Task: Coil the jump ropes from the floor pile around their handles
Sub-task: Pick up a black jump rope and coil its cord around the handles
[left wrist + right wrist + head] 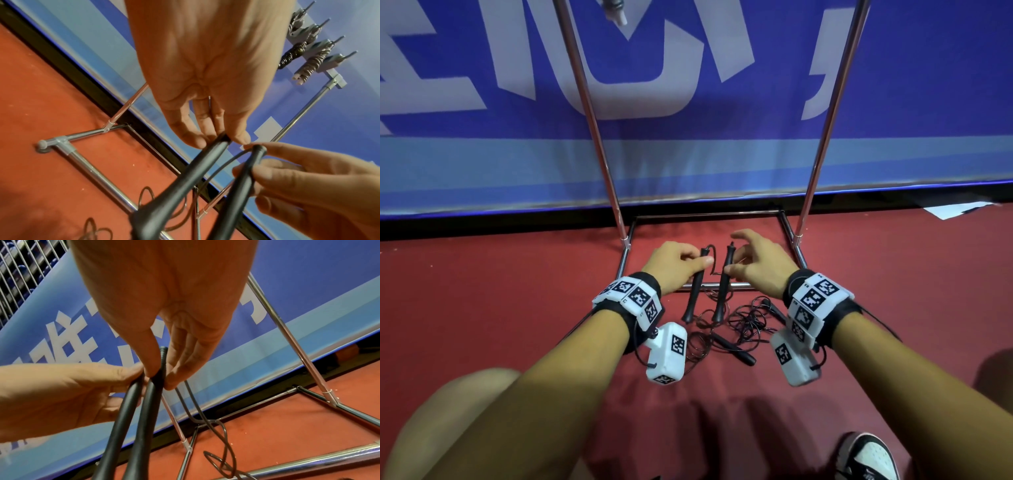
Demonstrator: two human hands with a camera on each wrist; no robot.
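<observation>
While both hands work at the centre of the head view, the left hand [674, 265] pinches the upper end of one black handle [694, 287] between thumb and fingers, so its grip is clamped on that handle. The right hand [760, 262] pinches the second black handle [723, 284] near its top with thumb and fingertips, the index finger extended above; its grip is likewise clamped. Both handles stand nearly upright and side by side, close but apart in the head view, with thin black cord [218, 431] looping between them and trailing down. Below them, at lower centre, the remaining pile of jump ropes [743, 325] lies tangled on the red floor [500, 291], just beside the chrome rack base [709, 286]. A blue banner [722, 154] fills the upper frame.
</observation>
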